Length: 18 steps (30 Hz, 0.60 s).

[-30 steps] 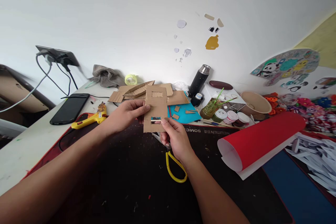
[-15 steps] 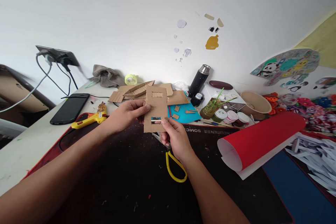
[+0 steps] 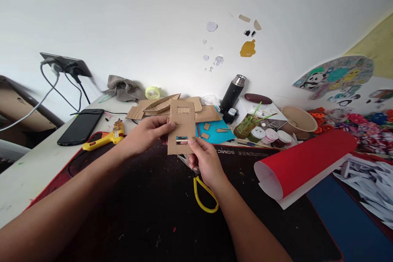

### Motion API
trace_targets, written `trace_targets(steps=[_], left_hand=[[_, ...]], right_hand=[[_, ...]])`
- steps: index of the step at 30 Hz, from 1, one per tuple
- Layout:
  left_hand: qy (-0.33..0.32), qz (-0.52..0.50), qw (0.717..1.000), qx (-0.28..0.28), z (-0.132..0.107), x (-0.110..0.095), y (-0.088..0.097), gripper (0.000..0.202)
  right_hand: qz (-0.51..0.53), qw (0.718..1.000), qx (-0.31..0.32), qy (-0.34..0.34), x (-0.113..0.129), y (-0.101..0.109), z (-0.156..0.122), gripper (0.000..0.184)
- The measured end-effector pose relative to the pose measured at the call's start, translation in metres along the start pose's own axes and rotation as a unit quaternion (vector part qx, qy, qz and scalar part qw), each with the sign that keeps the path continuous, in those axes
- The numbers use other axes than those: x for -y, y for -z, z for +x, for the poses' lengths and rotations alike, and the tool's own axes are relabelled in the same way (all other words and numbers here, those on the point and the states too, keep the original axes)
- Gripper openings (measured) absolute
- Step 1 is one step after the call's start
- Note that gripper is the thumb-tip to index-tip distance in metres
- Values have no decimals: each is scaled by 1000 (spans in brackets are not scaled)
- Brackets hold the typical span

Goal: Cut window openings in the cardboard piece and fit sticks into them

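Both hands hold up a brown rectangular cardboard piece (image 3: 181,125) with two rectangular cut-outs, one near its top and one near its bottom. My left hand (image 3: 155,130) pinches the left edge, thumb on the front. At the lower right, my right hand (image 3: 205,157) grips it beside the bottom cut-out. Below my right hand lies a pair of scissors with yellow handles (image 3: 206,198) on the black mat; its blades are partly hidden. Behind the piece are more cut cardboard pieces (image 3: 210,111) and a boat-shaped cardboard form (image 3: 162,104).
On the left are a yellow glue gun (image 3: 106,137) and a black phone (image 3: 81,127). A thermos (image 3: 232,92), paint jars (image 3: 258,133) and a bowl (image 3: 298,120) stand at the back right. A red paper roll (image 3: 307,166) lies in front of them, beside paper strips (image 3: 368,188).
Hardly anything differs. Both hands keep the same hold on the cardboard piece, and the whole view has shifted very slightly.
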<state>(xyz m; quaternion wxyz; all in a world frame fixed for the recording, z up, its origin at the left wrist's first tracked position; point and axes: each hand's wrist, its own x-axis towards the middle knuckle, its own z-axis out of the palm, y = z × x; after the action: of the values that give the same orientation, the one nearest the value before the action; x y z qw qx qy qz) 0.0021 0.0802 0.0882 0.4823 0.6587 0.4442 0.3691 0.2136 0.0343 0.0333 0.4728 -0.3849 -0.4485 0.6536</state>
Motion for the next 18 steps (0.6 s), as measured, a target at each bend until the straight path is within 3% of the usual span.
trace_targets(steps=[18], left_hand=[[13,-4,1000,-19,0,2,1,47]], right_hand=[[4,1000,-3,-3,0,1,0,45]])
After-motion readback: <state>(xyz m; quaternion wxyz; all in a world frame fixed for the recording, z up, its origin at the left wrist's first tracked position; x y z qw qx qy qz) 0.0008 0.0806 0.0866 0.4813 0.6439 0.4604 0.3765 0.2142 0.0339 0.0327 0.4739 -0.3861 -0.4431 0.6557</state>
